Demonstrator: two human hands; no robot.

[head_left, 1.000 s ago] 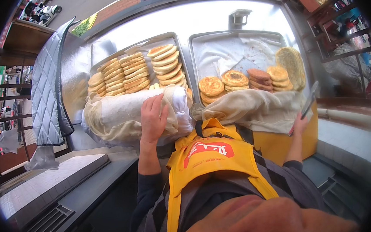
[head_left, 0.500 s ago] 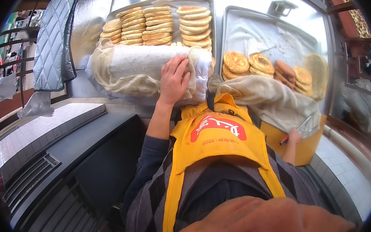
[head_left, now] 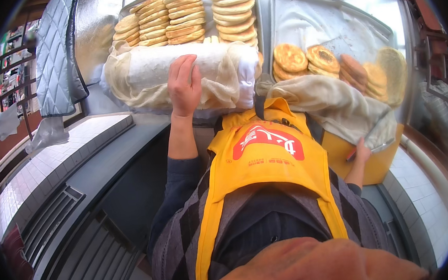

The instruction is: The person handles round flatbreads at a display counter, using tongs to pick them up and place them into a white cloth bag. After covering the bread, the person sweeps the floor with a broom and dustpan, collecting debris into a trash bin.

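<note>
A thick bundle of white quilted cloth with a beige gauze cloth (head_left: 215,90) draped over it lies along the near side of the left tray. My left hand (head_left: 184,88) rests on top of this bundle, fingers stretched out and gripping nothing. Down at the right, my right hand (head_left: 361,153) is closed around metal tongs (head_left: 381,145), whose two arms stand apart. Their tips are beside a beige cloth (head_left: 331,102) that covers the near part of the right tray. Past the left bundle, pale round flatbreads (head_left: 185,16) stand in several stacks.
Browned flatbreads (head_left: 289,58) lean in piles on the paper-lined right tray (head_left: 330,18). A yellow box (head_left: 340,149) sits under the right cloth. A silver quilted cover (head_left: 57,58) hangs at the left, above a white tiled ledge (head_left: 67,152).
My left hand has slid left along the cloth bundle. The tongs in my right hand have turned, and their two arms now show spread apart. The view has shifted slightly.
</note>
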